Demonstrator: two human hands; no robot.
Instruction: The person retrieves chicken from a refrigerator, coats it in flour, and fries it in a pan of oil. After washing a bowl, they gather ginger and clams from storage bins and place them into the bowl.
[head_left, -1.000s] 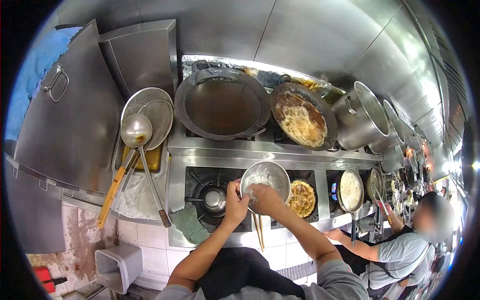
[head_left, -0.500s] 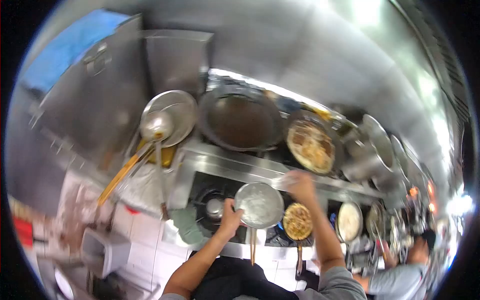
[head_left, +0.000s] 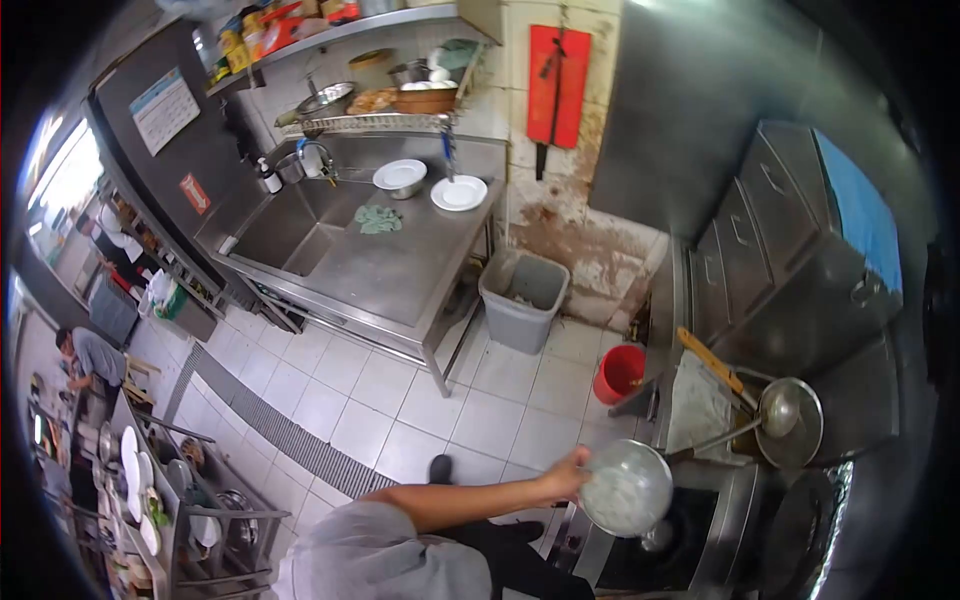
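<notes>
My left hand (head_left: 567, 476) reaches out over the front of the stove and grips the near rim of a round metal bowl (head_left: 652, 492). Inside the bowl is something whitish and wet-looking that I cannot identify. Below it shows the dark burner area of the stove (head_left: 690, 530). Just beyond, a ladle (head_left: 780, 408) rests in a round metal strainer or bowl (head_left: 815, 432), its long handle pointing toward my bowl. A wooden-handled tool (head_left: 708, 358) lies beside it. My right hand is out of view.
A steel sink table (head_left: 390, 290) with white plates (head_left: 460, 193) stands across the tiled floor. Near it are a grey bin (head_left: 523, 310) and a red bucket (head_left: 619, 374). A rack with plates (head_left: 205, 530) stands at lower left; a person (head_left: 95, 360) is farther back.
The view has swung left from the stove toward the sink. My left hand still holds the bowl. My right hand, earlier over the stove near the pans, has left the view.
</notes>
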